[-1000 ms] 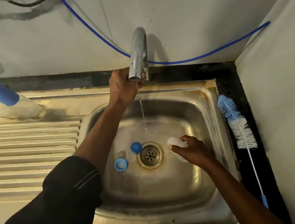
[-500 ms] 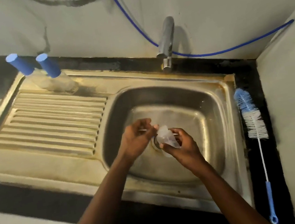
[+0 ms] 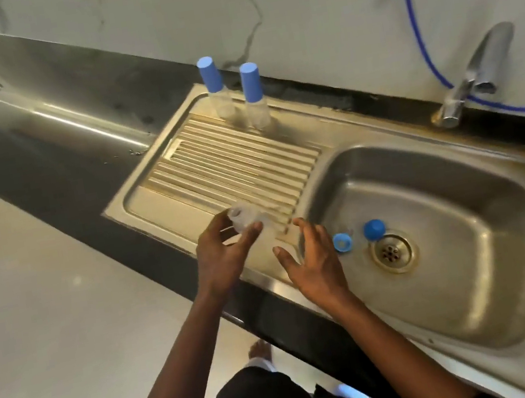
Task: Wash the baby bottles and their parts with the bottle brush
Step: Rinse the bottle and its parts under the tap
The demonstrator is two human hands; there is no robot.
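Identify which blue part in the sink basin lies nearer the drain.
The domed blue cap, right beside the drain; the open blue ring lies farther off, nearer the right hand.

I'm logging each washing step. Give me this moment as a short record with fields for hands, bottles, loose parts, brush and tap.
left hand: grips a clear bottle over the draining board
right hand: open, holds nothing, at the sink rim
capped bottles: two, upright, at the back of the draining board
loose parts: blue ring and blue cap in the sink, by the drain
bottle brush: not in view
tap: no stream visible
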